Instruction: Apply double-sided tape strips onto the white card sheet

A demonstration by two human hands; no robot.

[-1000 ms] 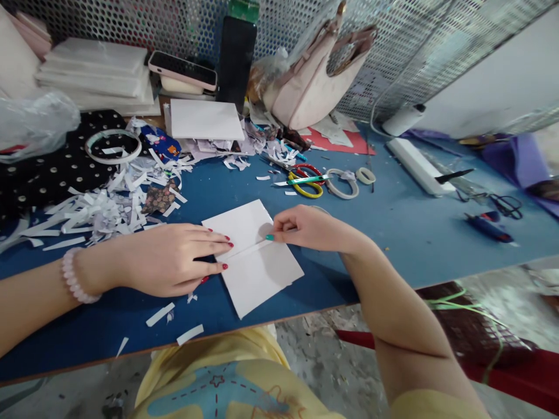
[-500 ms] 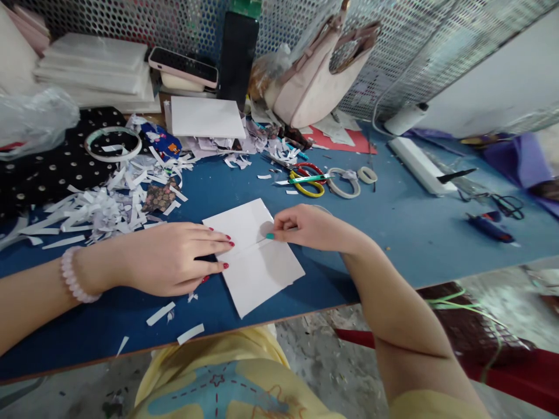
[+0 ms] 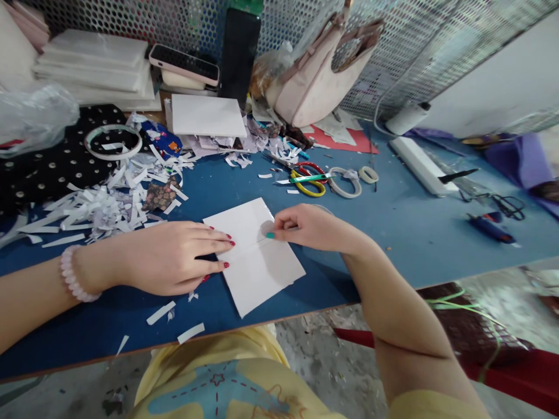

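A white paper piece with a line across its middle lies tilted on the blue table, near the front edge. Flat with fingers spread, my left hand rests its fingertips on the paper's left side. My right hand is curled at the right side of the sheet, its thumb low over the middle line. Whatever is between those fingers, if anything, is too small to make out.
Paper strips are heaped at the left. Scissors, tape rolls and a white block lie beyond the paper. A handbag stands at the back. A blue cutter and white power strip are right.
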